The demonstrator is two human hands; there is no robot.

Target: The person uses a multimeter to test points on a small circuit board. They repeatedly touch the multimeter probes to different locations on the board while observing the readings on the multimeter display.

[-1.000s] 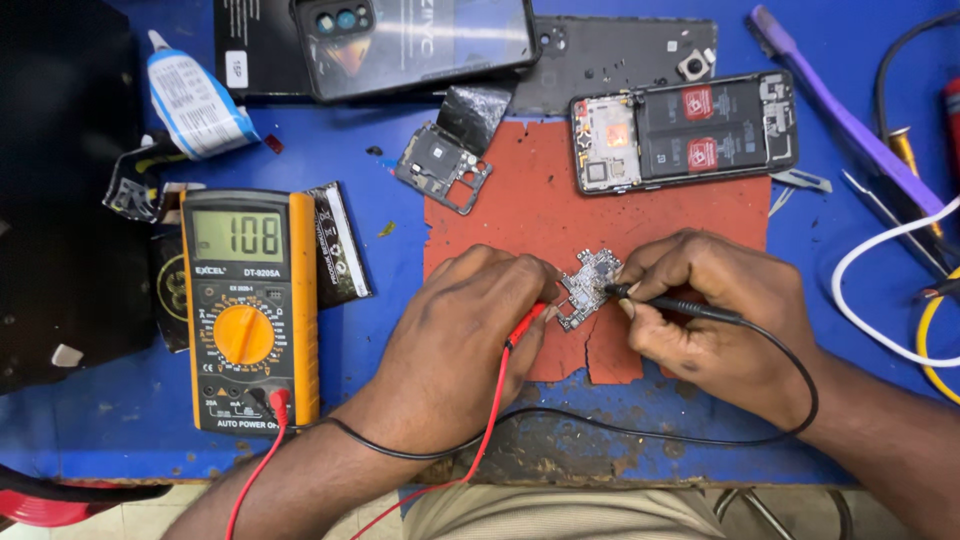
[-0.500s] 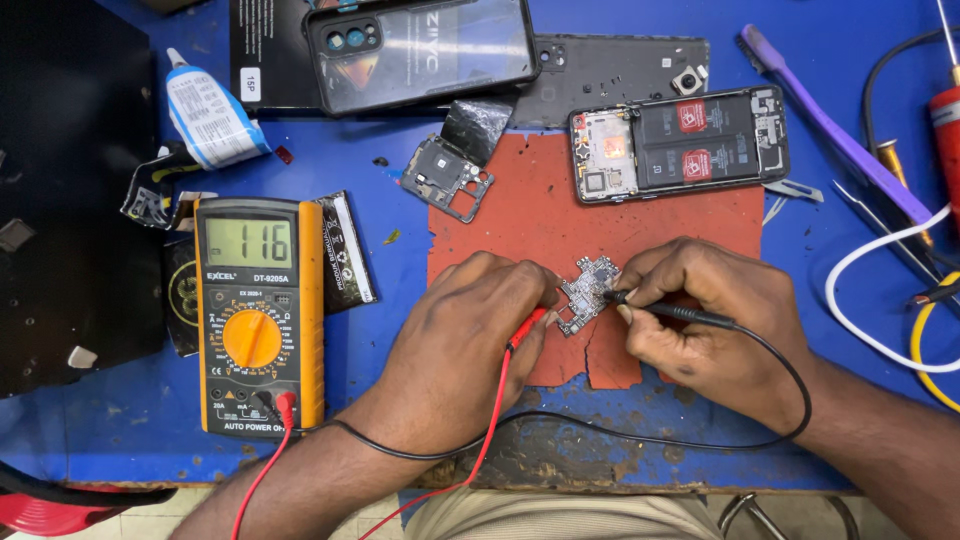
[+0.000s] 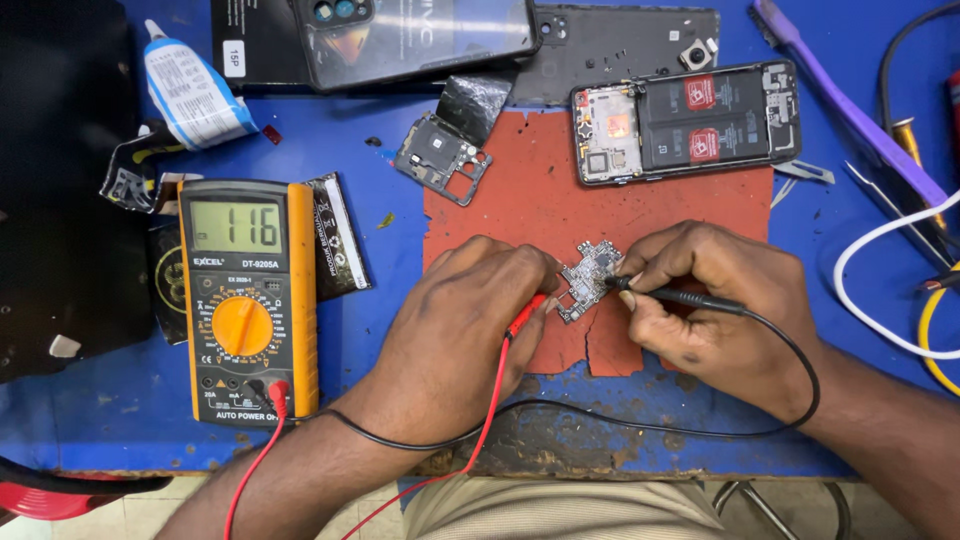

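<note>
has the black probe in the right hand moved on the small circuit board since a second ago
No. The black probe in the right hand rests at the same right edge of the small grey circuit board on the red mat.

The left hand (image 3: 470, 320) hides the red probe's (image 3: 525, 313) tip.

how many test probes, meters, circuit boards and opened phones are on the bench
test probes: 2, the red probe in the left hand and the black probe in the right hand
multimeter: 1
small circuit board: 1
opened phone: 1
total: 5
</note>
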